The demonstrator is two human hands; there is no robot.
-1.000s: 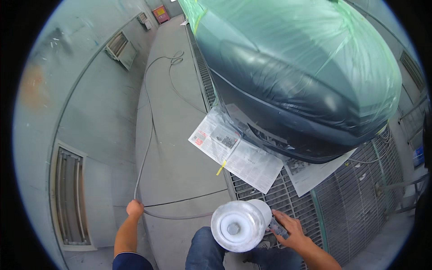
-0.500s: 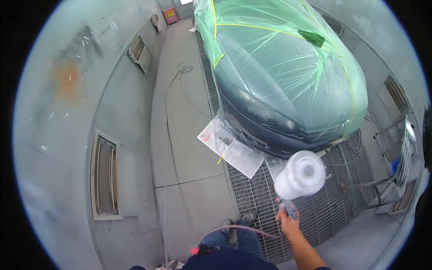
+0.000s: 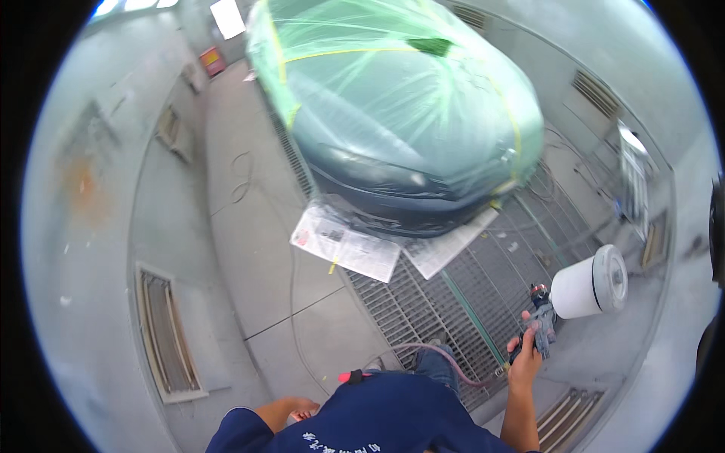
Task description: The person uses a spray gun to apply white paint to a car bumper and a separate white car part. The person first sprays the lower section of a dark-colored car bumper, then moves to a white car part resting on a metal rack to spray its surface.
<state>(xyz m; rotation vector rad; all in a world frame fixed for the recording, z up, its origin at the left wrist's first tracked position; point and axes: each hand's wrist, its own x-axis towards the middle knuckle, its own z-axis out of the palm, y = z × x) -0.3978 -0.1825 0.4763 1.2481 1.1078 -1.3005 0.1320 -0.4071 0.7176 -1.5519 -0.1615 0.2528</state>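
Grey floor grating [image 3: 411, 309], pale walls [image 3: 91, 249] — right hand [image 3: 525, 356] gripping spray gun [image 3: 544, 323]; grip of left hand [image 3: 303, 408] unclear.

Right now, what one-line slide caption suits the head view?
Right hand gripping a spray gun with a white cup, near a car partly covered in green film.

- The right hand [image 3: 529, 347] is carrying the spray gun [image 3: 542, 326] out to the right, away from the front of the covered car [image 3: 393, 113].
- The white cup [image 3: 580, 289] is lying more sideways, its round end facing right (earlier, toward the viewer).
- The left hand [image 3: 304, 408] is reappearing near the navy shirt [image 3: 377, 415], no longer gripping the hose [image 3: 411, 345] farther left.
- The shirt is filling more of the near edge.
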